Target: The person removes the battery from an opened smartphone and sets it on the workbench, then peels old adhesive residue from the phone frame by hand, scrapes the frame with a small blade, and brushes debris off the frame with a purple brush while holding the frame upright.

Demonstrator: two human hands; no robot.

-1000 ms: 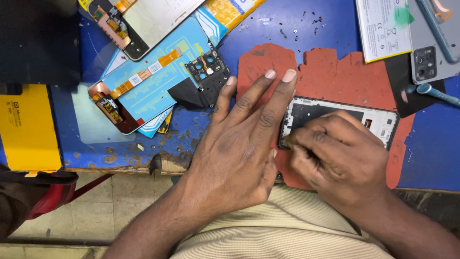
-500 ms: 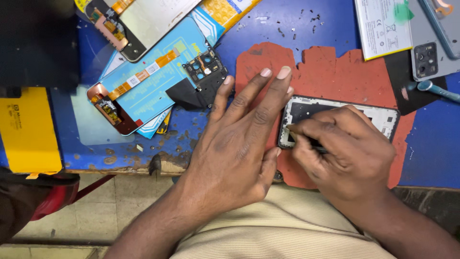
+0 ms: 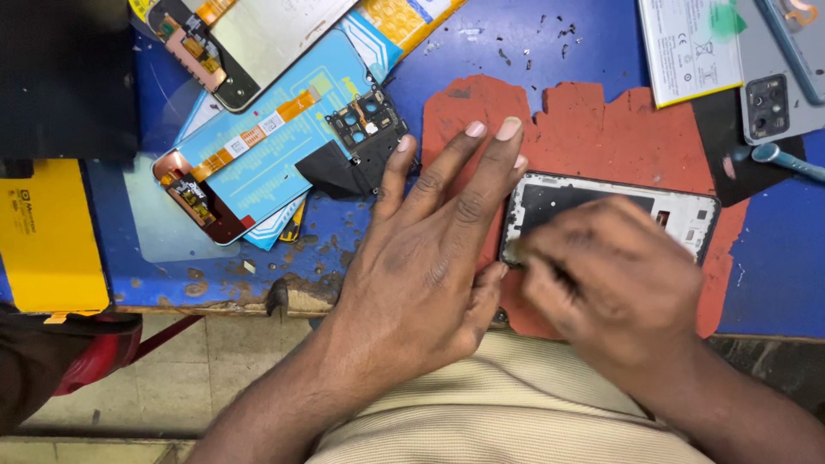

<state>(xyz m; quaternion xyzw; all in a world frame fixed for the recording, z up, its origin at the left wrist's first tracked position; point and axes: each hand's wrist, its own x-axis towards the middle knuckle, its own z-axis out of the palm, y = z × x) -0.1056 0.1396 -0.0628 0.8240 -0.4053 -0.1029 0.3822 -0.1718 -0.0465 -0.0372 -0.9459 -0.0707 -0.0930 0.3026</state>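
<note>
An opened phone frame [image 3: 679,215], white-edged with a dark inside, lies on a worn red mat [image 3: 593,129] on the blue bench. My left hand [image 3: 430,258] rests flat on the mat with its fingers spread, its fingertips against the frame's left end. Blurred by motion, my right hand [image 3: 619,283] covers the frame's lower left part. Its fingers are curled around what looks like a thin dark tool at the frame's lower left corner.
Phone display panels with orange flex cables [image 3: 258,146] and a black camera bracket [image 3: 365,129] lie at the upper left. A yellow box [image 3: 47,241] sits at the left edge. A white battery [image 3: 687,43], a grey back cover [image 3: 778,94] and a blue-tipped tool [image 3: 782,159] are at the upper right.
My right hand has shifted slightly along the frame's lower left edge and is now blurred by motion. My left hand has stayed flat on the mat.
</note>
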